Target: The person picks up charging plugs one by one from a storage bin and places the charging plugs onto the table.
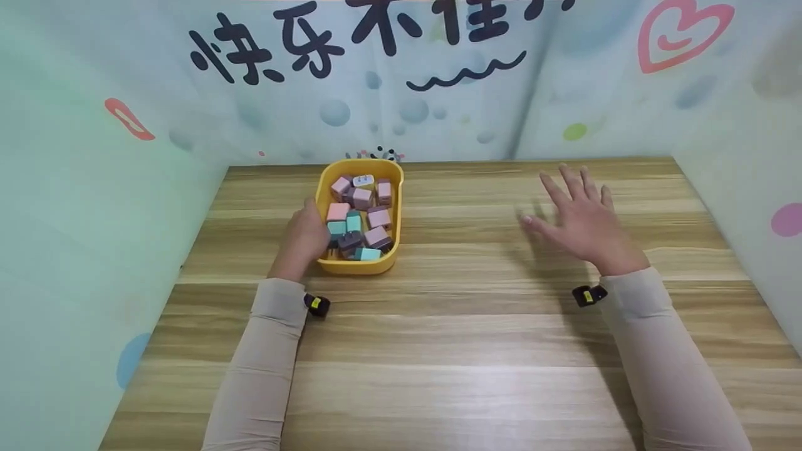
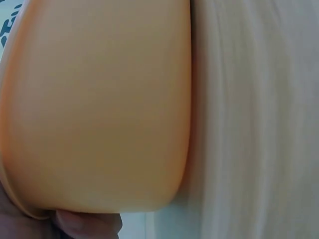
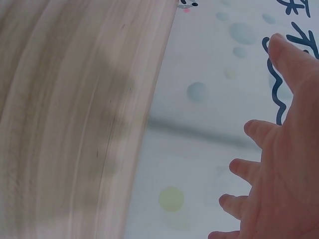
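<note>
A yellow plastic bin (image 1: 358, 268) stands on the wooden table, left of the middle near the back edge. In it lie several small two-tone blocks (image 1: 378, 217) in pink, lilac, teal and dark grey, shaped like plug chargers. My left hand (image 1: 305, 233) grips the bin's left rim, thumb on top. In the left wrist view the bin's outer wall (image 2: 99, 109) fills much of the picture, with fingers (image 2: 87, 223) at its lower edge. My right hand (image 1: 586, 225) hovers over the right side of the table, fingers spread, holding nothing; the right wrist view shows its fingers (image 3: 259, 133) apart.
The wood-grained table (image 1: 476, 326) runs back to a printed curtain (image 1: 451, 119) with lettering and dots. Similar cloth hangs along the left and right sides. A small black wrist camera (image 1: 589, 295) sits on the right cuff, another device (image 1: 317, 305) on the left.
</note>
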### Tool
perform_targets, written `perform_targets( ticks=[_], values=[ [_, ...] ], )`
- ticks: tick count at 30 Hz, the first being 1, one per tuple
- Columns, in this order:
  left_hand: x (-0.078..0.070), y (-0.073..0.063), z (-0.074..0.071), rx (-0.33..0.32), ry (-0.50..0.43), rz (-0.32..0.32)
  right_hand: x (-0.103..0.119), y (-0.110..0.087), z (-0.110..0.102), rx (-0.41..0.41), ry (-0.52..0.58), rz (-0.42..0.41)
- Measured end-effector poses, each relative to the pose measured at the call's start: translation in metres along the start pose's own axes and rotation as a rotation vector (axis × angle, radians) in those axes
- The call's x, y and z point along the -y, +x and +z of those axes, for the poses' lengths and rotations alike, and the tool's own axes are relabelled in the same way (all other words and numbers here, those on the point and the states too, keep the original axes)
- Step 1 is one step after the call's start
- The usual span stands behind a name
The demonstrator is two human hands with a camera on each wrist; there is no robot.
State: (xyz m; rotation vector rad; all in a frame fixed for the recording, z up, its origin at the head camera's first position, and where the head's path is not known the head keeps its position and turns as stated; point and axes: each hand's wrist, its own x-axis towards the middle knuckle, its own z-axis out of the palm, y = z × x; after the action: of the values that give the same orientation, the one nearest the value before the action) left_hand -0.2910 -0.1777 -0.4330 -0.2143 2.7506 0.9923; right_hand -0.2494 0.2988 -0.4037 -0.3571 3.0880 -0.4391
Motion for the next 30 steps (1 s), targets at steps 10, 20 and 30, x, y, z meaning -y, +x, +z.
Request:
perform_targets(
  ticks=[10,20,30],
  values=[
    [-0.007,-0.004,0.010,-0.010,0.018,0.004,-0.001,0.002,0.001,0.003,-0.008,-0.004],
    [-0.020,-0.008,0.024,-0.031,0.059,0.056,0.000,0.001,0.000,0.008,0.002,-0.001],
    [-0.030,-0.016,0.031,-0.030,0.108,0.037,0.001,0.000,0.001,0.010,-0.004,-0.009]
  ],
)
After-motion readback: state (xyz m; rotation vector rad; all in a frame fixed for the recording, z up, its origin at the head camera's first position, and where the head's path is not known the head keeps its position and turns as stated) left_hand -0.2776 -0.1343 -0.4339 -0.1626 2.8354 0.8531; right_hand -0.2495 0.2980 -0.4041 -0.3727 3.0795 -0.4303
